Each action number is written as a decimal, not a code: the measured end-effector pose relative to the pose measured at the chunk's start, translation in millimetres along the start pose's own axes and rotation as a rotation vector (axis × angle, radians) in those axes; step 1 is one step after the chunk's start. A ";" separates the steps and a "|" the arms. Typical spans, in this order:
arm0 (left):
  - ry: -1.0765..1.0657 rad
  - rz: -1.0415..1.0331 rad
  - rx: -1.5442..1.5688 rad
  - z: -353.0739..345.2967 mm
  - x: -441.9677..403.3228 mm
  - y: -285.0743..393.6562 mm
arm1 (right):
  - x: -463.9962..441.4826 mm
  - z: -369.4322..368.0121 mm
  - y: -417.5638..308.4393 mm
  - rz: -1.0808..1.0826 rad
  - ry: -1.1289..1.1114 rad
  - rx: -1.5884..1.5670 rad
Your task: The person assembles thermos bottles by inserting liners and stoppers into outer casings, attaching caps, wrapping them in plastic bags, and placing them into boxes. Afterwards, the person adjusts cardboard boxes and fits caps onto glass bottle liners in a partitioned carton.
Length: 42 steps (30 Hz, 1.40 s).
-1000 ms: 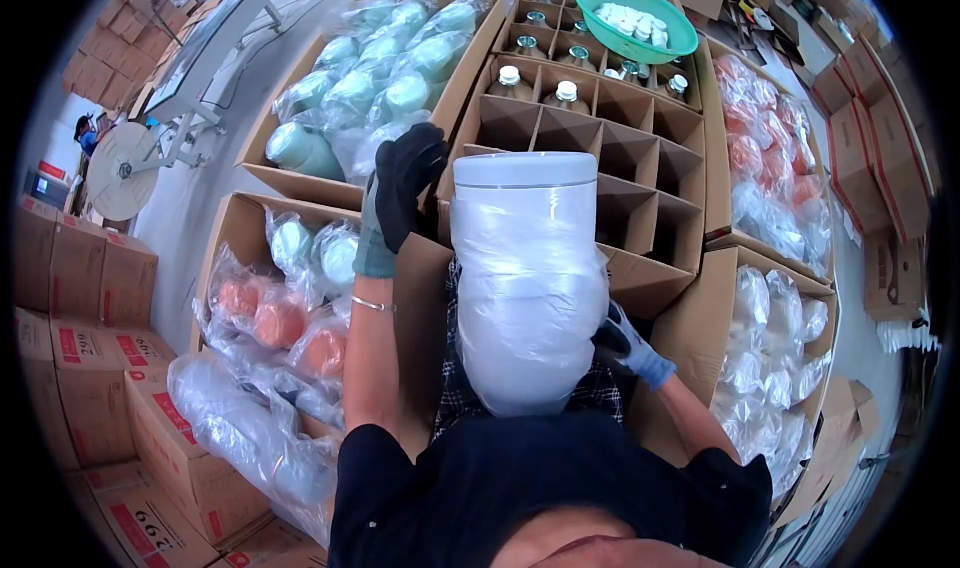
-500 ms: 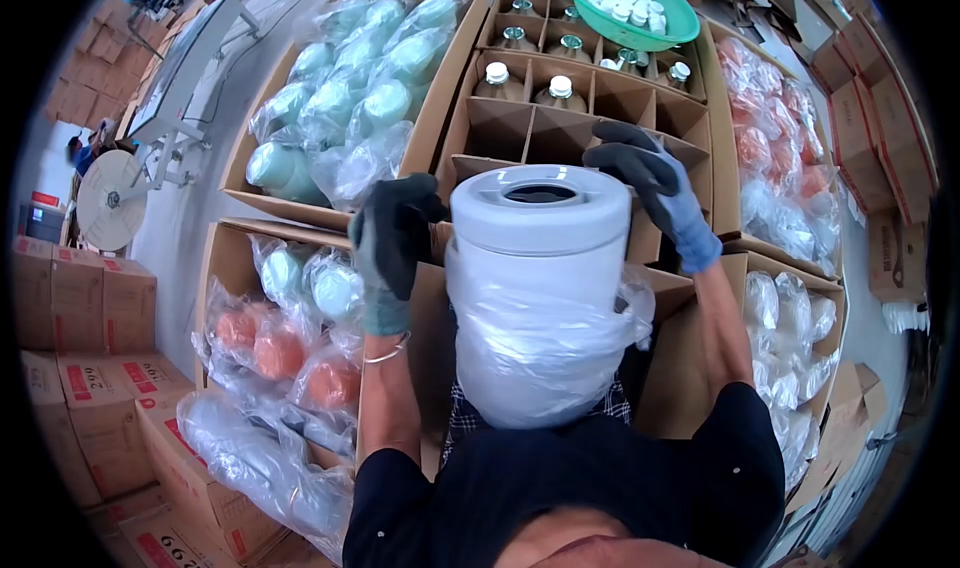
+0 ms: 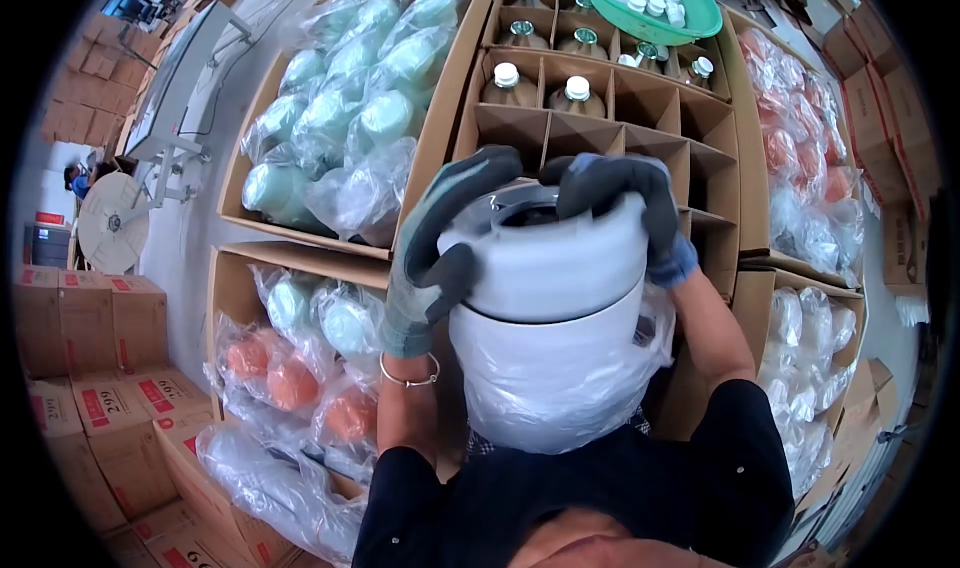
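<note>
A white rounded vessel, its lower body wrapped in clear plastic film, stands upright against my front. On it sits a white round lid with a dark opening in its top; a thin dark gap shows between lid and body. My left hand, in a grey and black glove, grips the lid's left side, thumb at the front and fingers over the back edge. My right hand, in a blue and black glove, holds the lid's right rim, fingers curled into the opening. Some fingertips are hidden.
Ahead stands a divided carton with several white-capped bottles. A green basin of white caps sits at the back. Boxes of film-wrapped pale green and orange pieces flank me. Stacked cartons stand left.
Both hands, previously apart from the vessel at its sides, have moved inward and taken hold of the lid. The lid now tilts slightly, and a gap has appeared beneath it.
</note>
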<state>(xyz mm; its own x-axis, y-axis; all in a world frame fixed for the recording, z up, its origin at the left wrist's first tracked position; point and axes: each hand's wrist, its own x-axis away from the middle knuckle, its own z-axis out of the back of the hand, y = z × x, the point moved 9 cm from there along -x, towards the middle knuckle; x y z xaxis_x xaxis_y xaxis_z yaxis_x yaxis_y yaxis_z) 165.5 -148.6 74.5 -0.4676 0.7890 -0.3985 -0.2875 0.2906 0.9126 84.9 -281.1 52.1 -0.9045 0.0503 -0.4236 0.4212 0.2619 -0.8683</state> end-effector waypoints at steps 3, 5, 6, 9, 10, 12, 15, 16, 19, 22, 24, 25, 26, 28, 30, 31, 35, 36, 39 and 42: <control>0.180 0.005 -0.212 6.1 -28.2 13.9 | -15.5 35.8 66.7 -0.196 0.369 -0.707; 0.268 0.094 -0.271 17.5 -51.3 -3.8 | -24.7 100.1 99.5 -0.040 0.511 -0.108; 0.337 0.203 0.016 25.8 -56.1 -29.7 | -28.2 104.0 90.3 -0.039 0.530 -0.002; 0.555 0.304 0.144 47.5 -45.4 -105.6 | -38.6 97.1 40.4 0.189 0.455 0.768; 0.586 0.355 0.087 47.1 -41.2 -125.5 | -36.9 69.6 25.1 0.422 0.304 1.318; 0.652 0.238 -0.095 44.9 -36.0 -153.1 | -39.4 42.6 48.2 0.267 0.141 1.374; 1.006 0.030 0.094 46.3 -2.8 -177.3 | -24.4 116.5 111.2 -0.150 0.102 0.959; 0.961 0.103 0.084 45.1 -2.6 -181.0 | -20.1 134.4 127.0 -0.226 0.051 0.891; 0.922 0.145 0.126 44.3 2.0 -182.0 | -47.3 233.0 137.9 -0.307 0.322 1.317; 0.860 0.178 0.228 34.6 2.5 -184.2 | -37.8 323.1 230.8 -0.434 0.309 1.761; 0.790 0.197 0.367 22.1 -3.2 -187.3 | -29.5 335.7 255.2 -0.633 0.255 1.617; 0.749 0.209 0.460 14.2 -7.1 -190.0 | -34.2 317.3 239.6 -0.640 0.169 1.651; 0.707 0.220 0.560 7.0 -11.6 -192.9 | -37.1 315.7 236.2 -0.590 0.140 1.639; 0.607 0.253 0.766 -10.2 -23.8 -198.8 | -49.1 276.4 166.4 -0.434 0.196 1.608; 0.497 0.282 0.955 -29.2 -38.3 -201.3 | -66.6 243.1 95.8 -0.224 0.245 1.647; 0.446 0.293 1.040 -38.3 -44.8 -201.1 | -71.9 221.5 61.3 -0.098 0.229 1.696; 0.260 0.300 1.272 -68.8 -68.2 -186.8 | -62.1 81.2 -64.0 0.324 -0.074 1.878; 0.227 0.294 1.298 -73.2 -74.9 -181.5 | -51.6 42.2 -78.8 0.487 -0.168 1.913; 0.151 0.263 1.282 -71.7 -77.7 -161.7 | -7.0 -41.6 -77.0 0.809 -0.554 2.155; 0.092 0.279 1.162 -45.9 -52.8 -157.5 | 13.0 -68.8 -93.6 0.836 -0.707 1.817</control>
<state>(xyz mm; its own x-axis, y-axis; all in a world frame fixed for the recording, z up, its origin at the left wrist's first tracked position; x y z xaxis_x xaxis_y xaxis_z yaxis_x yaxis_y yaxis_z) 197.1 -260.8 -52.5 -0.4653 0.8746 -0.1361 0.7380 0.4683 0.4858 29.1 -238.6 145.7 -0.5254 -0.7655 -0.3714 0.5835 -0.6419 0.4975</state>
